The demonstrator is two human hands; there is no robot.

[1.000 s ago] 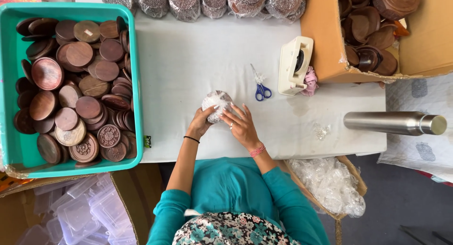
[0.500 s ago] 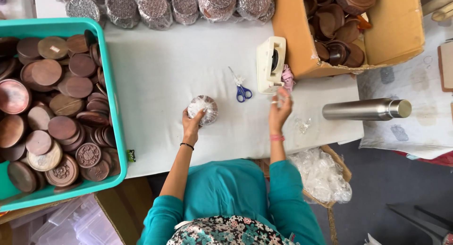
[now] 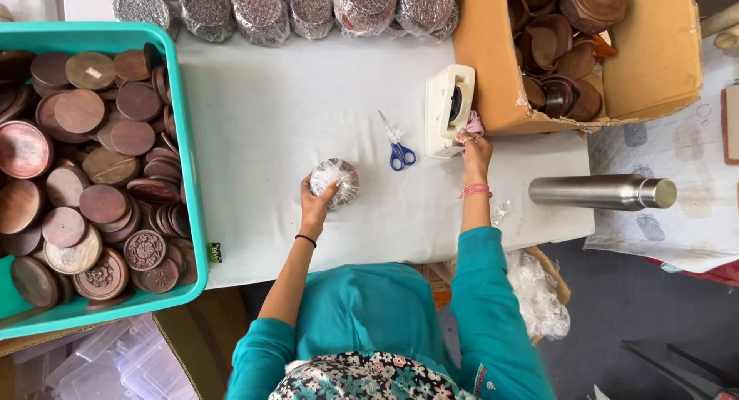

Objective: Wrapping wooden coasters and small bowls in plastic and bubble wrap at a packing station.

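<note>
Fingers of my left hand grip a plastic-wrapped stack of round wooden coasters resting on the white table, left of the blue-handled scissors. My right hand reaches the cream tape dispenser beside the cardboard box, fingers pinched at its edge; on what, I cannot tell.

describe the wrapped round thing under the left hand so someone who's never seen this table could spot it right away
Start at the white table, between the teal crate of bare wooden discs and the cardboard box. Near the front edge, left of the blue-handled scissors, the left hand holds a wrapped disc. It lies alone mid-table, while the other wrapped stacks line the far edge.
</note>
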